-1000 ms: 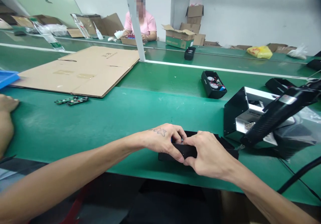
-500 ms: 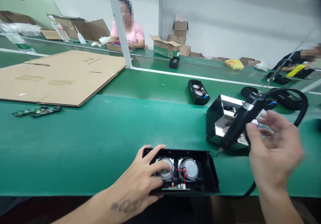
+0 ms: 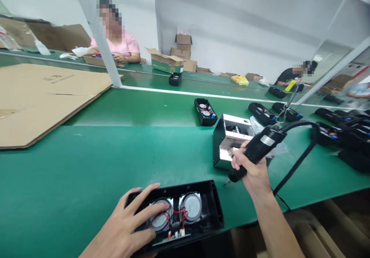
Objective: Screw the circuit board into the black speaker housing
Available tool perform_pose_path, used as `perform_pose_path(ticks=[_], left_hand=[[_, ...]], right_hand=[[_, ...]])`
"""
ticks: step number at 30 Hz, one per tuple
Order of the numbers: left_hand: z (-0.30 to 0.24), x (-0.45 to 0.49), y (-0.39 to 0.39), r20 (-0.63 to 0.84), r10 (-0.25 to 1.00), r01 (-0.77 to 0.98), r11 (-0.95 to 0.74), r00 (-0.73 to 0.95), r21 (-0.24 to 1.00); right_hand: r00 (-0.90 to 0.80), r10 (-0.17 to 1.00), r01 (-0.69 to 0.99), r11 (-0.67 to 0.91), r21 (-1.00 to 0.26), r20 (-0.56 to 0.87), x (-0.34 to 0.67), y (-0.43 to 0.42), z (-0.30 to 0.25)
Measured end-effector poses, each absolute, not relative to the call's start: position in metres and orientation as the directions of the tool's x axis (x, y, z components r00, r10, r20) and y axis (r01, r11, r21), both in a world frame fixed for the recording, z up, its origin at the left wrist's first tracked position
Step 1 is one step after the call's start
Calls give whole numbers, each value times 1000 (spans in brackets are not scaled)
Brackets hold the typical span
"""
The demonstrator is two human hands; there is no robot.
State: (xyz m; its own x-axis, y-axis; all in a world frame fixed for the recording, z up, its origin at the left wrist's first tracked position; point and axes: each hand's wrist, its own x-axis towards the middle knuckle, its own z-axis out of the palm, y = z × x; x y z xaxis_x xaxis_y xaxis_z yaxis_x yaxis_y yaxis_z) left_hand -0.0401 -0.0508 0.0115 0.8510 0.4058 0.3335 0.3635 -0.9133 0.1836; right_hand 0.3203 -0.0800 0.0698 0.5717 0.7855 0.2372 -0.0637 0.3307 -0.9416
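My left hand lies spread over the near end of an open black speaker casing, its fingers reaching across the left of two round speaker drivers. The right driver shows fully, with red wires and a small circuit board beside it. My right hand grips a black electric screwdriver, its bit pointing down and left, above the green bench and to the right of the casing. A black cord runs from the tool.
A black-and-silver metal fixture stands just behind my right hand. Several black casings lie along the bench on the right. A cardboard sheet covers the left. Co-workers sit beyond, along a farther bench, with cardboard boxes behind.
My right hand has closed on the electric screwdriver and brought it down from the hanging position. The view has swung right, and the casing sits nearer the bottom, still under my left hand.
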Motion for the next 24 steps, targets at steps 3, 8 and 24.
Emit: perform_pose_path(ticks=[3,8,24], left_hand=[[14,-37,-53,357,431,403,-902,828,154],[19,-24,-50,338,449,405,-893,827,197],[17,-15,-46,315,484,384,-862,816,330]], right_hand=[[709,592,69,483,-873,383,331,-84,100],[722,373,356,522,-775,582,349,-69,123],[575,769,125,253,-959,278,331,-123,95]])
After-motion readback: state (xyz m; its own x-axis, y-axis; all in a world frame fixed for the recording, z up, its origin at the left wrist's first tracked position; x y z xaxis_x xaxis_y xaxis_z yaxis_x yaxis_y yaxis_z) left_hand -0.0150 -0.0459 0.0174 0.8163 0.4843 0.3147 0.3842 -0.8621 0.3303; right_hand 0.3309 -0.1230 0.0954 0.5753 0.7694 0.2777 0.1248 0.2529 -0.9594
